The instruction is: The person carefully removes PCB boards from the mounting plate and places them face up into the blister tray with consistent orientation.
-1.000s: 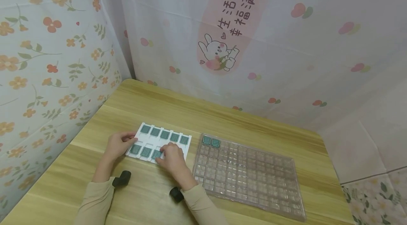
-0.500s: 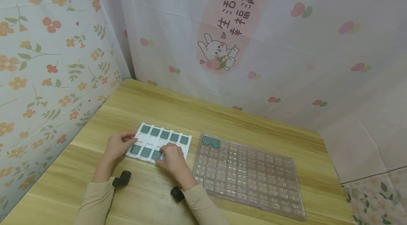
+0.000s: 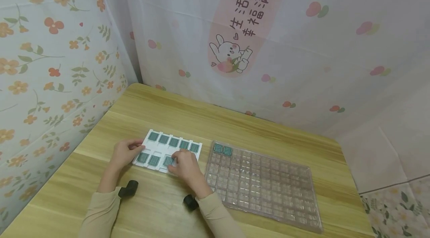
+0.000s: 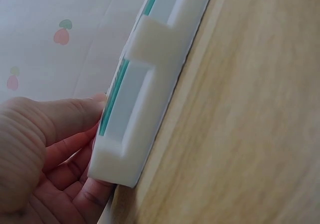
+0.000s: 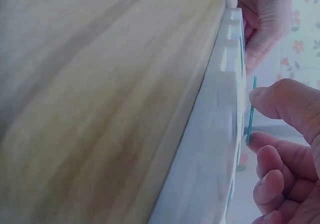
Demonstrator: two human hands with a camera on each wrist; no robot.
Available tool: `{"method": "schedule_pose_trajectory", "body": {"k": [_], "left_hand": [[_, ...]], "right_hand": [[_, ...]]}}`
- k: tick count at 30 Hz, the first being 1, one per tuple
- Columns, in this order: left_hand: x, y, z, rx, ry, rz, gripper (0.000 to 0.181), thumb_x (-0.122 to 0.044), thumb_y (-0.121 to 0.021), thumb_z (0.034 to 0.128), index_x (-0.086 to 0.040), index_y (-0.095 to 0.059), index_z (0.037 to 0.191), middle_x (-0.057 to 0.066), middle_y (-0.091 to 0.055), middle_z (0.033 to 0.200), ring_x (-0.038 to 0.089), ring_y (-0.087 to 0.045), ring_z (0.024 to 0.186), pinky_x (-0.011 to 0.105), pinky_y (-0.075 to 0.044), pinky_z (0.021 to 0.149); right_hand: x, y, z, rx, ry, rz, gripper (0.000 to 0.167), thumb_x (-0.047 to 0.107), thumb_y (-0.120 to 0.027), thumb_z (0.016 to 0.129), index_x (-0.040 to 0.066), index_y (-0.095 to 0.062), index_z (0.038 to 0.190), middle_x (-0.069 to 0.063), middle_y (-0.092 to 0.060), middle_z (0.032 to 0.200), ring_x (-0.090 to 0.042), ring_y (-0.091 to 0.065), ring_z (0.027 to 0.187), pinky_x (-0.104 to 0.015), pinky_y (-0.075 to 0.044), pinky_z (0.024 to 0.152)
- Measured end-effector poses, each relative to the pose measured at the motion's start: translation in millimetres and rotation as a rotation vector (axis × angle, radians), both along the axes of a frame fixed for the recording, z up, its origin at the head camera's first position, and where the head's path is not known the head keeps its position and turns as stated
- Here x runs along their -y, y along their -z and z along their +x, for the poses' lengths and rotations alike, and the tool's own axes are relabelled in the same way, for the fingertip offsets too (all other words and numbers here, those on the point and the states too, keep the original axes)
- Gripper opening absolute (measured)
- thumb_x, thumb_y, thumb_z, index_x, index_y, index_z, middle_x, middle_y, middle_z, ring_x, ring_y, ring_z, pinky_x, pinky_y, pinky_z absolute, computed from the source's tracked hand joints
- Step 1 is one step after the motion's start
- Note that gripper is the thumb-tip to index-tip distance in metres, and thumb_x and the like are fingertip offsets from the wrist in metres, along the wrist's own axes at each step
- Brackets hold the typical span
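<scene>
A white tray (image 3: 157,149) with green square chips in two rows lies on the table in the head view. My left hand (image 3: 125,153) grips its left end, thumb on top and fingers beneath, as the left wrist view of the tray (image 4: 152,44) shows. My right hand (image 3: 186,165) is over the tray's front right part. Between its thumb and a fingertip it pinches one green chip (image 3: 168,160) by the edges. In the right wrist view this chip (image 5: 251,116) appears as a thin green line, apart from the tray. The hand hides the tray's front right slots.
Right of the white tray lies a large clear plastic tray (image 3: 262,189) with many small compartments. Two green chips (image 3: 223,150) sit in its far left corner. Both stand on a wooden table (image 3: 161,212), with printed curtains (image 3: 285,55) behind and to the left.
My right hand has lifted the third chip of the front row off the white tray and shifted it slightly right. The left hand has stayed in place.
</scene>
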State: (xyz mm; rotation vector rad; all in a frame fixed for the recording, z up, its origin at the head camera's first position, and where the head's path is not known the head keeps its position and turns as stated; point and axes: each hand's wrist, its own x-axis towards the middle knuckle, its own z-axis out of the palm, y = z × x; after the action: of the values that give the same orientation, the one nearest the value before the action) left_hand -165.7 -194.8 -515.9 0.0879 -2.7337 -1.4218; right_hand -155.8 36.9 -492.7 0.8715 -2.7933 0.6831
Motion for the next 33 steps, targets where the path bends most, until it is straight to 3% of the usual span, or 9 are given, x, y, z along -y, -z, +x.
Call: {"method": "schedule_pose_trajectory", "body": {"k": [9, 20, 28, 33], "left_hand": [[0.0, 0.5, 0.5, -0.03, 0.008, 0.004, 0.026, -0.005, -0.066, 0.0846, 0.011, -0.065, 0.106, 0.021, -0.067, 0.091, 0.028, -0.062, 0.082, 0.019, -0.045, 0.065], [-0.9, 1.4, 0.6, -0.037, 0.006, 0.0, 0.025, -0.005, -0.066, 0.0841, 0.011, -0.065, 0.104, 0.022, -0.067, 0.091, 0.028, -0.061, 0.081, 0.019, -0.045, 0.064], [-0.6, -0.7, 0.9, -0.026, 0.005, -0.005, 0.025, -0.005, -0.066, 0.0847, 0.01, -0.065, 0.105, 0.02, -0.067, 0.09, 0.025, -0.06, 0.079, 0.02, -0.044, 0.063], [-0.8, -1.5, 1.6, -0.023, 0.004, -0.003, 0.026, -0.006, -0.066, 0.0849, 0.011, -0.065, 0.105, 0.021, -0.067, 0.09, 0.025, -0.06, 0.079, 0.019, -0.044, 0.063]], "right_hand": [[-14.3, -3.4, -4.7, 0.037, 0.037, 0.008, 0.02, 0.017, -0.076, 0.072, 0.003, -0.072, 0.086, 0.0, -0.059, 0.068, -0.005, -0.048, 0.061, -0.012, -0.038, 0.055], [-36.4, -7.1, -10.6, 0.143, 0.061, -0.09, 0.022, 0.01, -0.076, 0.075, -0.004, -0.07, 0.09, -0.003, -0.055, 0.066, -0.005, -0.039, 0.057, -0.014, -0.037, 0.052], [-53.4, -10.3, -13.0, 0.12, 0.106, -0.062, 0.023, 0.013, -0.077, 0.075, -0.003, -0.071, 0.092, -0.004, -0.054, 0.066, -0.007, -0.042, 0.058, -0.018, -0.037, 0.051], [-62.3, -11.5, -15.3, 0.165, 0.128, -0.089, 0.026, 0.01, -0.076, 0.076, -0.006, -0.069, 0.094, -0.002, -0.051, 0.061, -0.003, -0.039, 0.051, -0.016, -0.035, 0.047]]}}
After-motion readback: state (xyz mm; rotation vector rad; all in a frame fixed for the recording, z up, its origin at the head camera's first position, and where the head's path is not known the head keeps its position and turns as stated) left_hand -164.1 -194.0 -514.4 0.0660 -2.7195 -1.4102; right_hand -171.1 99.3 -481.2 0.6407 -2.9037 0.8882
